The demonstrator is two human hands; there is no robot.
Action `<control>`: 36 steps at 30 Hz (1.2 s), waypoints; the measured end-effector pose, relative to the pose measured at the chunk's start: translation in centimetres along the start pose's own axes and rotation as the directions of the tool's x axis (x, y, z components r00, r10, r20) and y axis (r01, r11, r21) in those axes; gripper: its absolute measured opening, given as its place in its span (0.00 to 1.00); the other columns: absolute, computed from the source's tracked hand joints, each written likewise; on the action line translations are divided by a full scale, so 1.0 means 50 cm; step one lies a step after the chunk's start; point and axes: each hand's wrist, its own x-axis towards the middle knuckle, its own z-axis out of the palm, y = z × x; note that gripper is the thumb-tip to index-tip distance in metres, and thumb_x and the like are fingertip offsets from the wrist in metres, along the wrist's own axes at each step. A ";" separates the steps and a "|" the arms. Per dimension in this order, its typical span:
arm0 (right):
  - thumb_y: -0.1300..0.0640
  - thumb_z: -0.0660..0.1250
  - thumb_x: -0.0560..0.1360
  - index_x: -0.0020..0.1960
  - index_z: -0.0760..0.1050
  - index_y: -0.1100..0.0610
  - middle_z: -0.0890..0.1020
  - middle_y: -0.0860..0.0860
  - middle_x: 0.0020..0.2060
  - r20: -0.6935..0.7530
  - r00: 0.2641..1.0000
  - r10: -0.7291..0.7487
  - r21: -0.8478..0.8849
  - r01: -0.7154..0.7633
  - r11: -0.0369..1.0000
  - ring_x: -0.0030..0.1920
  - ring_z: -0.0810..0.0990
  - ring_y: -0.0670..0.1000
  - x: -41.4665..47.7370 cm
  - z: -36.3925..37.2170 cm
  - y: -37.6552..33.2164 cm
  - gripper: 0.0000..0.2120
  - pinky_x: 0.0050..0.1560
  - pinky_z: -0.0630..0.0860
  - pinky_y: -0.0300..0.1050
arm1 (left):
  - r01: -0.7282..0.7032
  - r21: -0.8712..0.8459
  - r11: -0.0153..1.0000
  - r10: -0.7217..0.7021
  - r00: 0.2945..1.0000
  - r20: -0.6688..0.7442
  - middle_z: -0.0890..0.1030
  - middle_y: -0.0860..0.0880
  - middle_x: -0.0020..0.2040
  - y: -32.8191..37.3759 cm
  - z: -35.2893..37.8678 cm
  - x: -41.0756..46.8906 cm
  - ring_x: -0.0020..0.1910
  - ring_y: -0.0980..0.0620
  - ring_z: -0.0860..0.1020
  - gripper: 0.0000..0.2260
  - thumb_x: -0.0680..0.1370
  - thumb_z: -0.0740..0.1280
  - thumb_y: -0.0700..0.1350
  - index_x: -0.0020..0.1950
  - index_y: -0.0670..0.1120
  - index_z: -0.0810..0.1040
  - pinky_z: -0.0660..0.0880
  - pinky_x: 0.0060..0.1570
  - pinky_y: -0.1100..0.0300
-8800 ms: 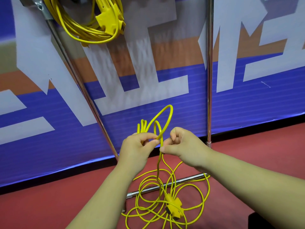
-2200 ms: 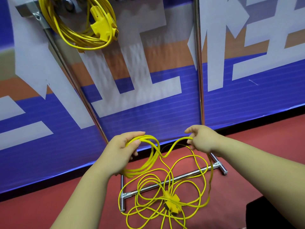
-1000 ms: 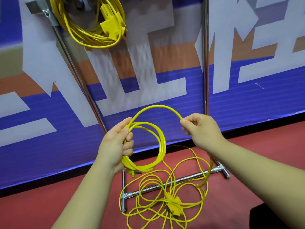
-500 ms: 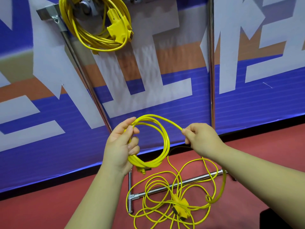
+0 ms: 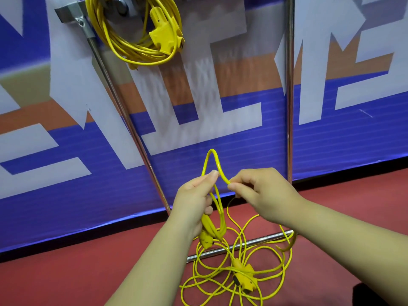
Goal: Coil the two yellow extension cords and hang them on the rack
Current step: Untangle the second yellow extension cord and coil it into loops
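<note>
The left hand [image 5: 194, 202] grips several gathered turns of a yellow extension cord [image 5: 220, 208], thumb pressed on top. The right hand [image 5: 267, 195] pinches the same cord just beside it, so a narrow loop stands up between them. The cord's plug [image 5: 205, 239] hangs below the left hand. The rest lies in loose loops on the red floor [image 5: 66, 272], across the rack's chrome base bar [image 5: 260, 238] near the floor's edge under the banner wall [image 5: 242, 146], with the socket block [image 5: 244, 277] among them (the nearest loops run off the bottom edge). Red floor spreads wide to the left of the loops. The second coiled cord [image 5: 136, 53] hangs at the top of the rack's slanted pole [image 5: 122, 111], well apart from the upright pole [image 5: 289, 107]. Its top and its hook are cut off. A dark shape [image 5: 379, 297] in the bottom right corner cannot be made out.
</note>
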 end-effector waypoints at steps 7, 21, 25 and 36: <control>0.46 0.69 0.77 0.48 0.82 0.48 0.84 0.43 0.37 0.021 0.999 -0.039 0.000 0.039 0.999 0.40 0.81 0.44 -0.002 0.007 0.006 0.07 0.42 0.78 0.51 | -0.161 0.107 0.981 0.152 0.985 0.083 0.70 0.53 0.30 0.019 -0.002 -0.002 0.26 0.57 0.63 0.07 0.80 0.69 0.43 0.51 0.40 0.83 0.58 0.26 0.62; 0.59 0.74 0.73 0.44 0.76 0.47 0.80 0.45 0.34 -0.145 0.944 0.297 0.300 -0.244 0.922 0.33 0.78 0.46 -0.012 0.036 0.031 0.09 0.39 0.76 0.40 | -0.122 -0.222 0.967 0.062 0.963 -0.261 0.62 0.51 0.33 0.038 -0.082 0.058 0.25 0.57 0.58 0.05 0.81 0.67 0.43 0.49 0.44 0.81 0.59 0.20 0.67; 0.56 0.76 0.72 0.41 0.80 0.50 0.79 0.44 0.37 -0.418 0.872 0.253 0.135 -0.216 0.967 0.39 0.76 0.42 0.007 0.023 0.041 0.05 0.40 0.67 0.29 | -0.130 -0.162 0.978 0.101 0.979 -0.179 0.62 0.51 0.35 0.030 -0.076 0.055 0.25 0.56 0.57 0.06 0.81 0.68 0.45 0.53 0.43 0.82 0.58 0.20 0.66; 0.45 0.62 0.81 0.50 0.76 0.53 0.80 0.51 0.43 -0.185 0.913 0.365 -0.415 -0.409 0.813 0.42 0.77 0.58 0.030 0.018 0.098 0.12 0.38 0.71 0.48 | -0.084 -0.203 0.976 0.099 0.993 0.066 0.68 0.51 0.34 0.052 -0.079 0.012 0.25 0.58 0.58 0.17 0.84 0.57 0.39 0.69 0.52 0.77 0.56 0.21 0.68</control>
